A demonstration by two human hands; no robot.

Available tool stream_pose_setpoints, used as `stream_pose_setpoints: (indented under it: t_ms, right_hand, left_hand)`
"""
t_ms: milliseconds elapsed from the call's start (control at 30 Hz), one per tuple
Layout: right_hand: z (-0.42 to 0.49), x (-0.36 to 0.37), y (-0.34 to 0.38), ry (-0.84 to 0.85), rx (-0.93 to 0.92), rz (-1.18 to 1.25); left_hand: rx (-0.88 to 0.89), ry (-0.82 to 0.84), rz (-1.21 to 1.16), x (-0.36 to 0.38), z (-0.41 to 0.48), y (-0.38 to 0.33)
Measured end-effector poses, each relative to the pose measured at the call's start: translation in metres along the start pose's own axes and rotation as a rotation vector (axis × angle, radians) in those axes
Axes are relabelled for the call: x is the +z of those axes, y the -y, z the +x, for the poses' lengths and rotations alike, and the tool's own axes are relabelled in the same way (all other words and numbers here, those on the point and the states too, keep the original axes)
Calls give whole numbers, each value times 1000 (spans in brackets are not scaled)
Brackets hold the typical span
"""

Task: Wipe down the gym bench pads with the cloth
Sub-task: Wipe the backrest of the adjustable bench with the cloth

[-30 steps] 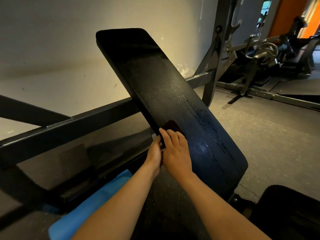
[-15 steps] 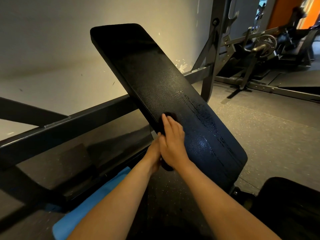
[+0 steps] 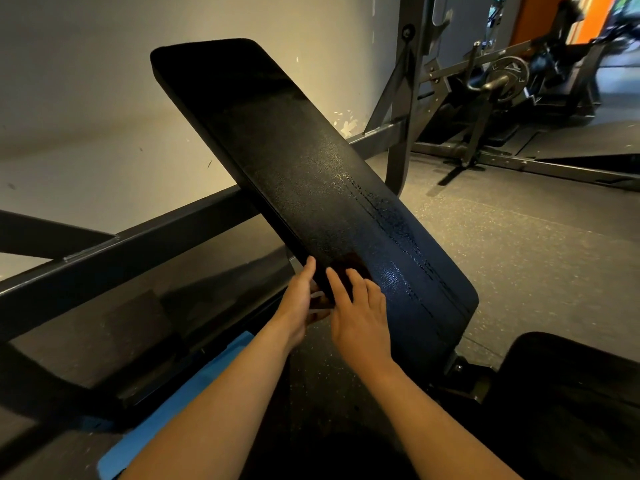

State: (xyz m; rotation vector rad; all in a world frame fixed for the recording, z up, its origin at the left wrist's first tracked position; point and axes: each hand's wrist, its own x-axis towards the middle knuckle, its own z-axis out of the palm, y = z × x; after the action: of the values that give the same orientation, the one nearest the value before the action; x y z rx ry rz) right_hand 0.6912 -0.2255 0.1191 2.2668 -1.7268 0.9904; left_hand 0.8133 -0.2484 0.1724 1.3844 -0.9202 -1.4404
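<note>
Right hand slid back down the pad — fingers flat, pressing the dark cloth near its lower end. Left hand grips the pad's edge, prob. to steady it.

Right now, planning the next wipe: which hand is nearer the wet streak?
Right. The right hand lies on the pad beside the wet streak; the left hand sits at the pad's opposite edge.

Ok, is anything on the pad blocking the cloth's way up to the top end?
Nothing visible. Above the cloth pressed by the right hand, the back pad is bare to its top end, with only wet streaks along its right side. The left hand grips the left edge, beside that path.
</note>
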Motion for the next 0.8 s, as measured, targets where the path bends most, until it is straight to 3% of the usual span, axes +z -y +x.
stream_pose_setpoints:
  t_ms: [167, 300, 400, 600, 800]
  right_hand:
    - [-31, 1, -14, -76, 84, 72]
    - [-20, -10, -1, -129, 201, 300]
    - [15, -15, 23, -122, 141, 405]
    - [38, -10, 27, 111, -69, 58]
    - [-10, -10, -8, 81, 33, -9]
  left_hand:
    - [41, -64, 43, 4, 4, 10]
    - [57, -45, 32, 3, 3, 11]
    - [45, 38, 10, 0, 4, 12]
    - [-9, 105, -89, -8, 5, 32]
    - [52, -39, 76, 20, -4, 38]
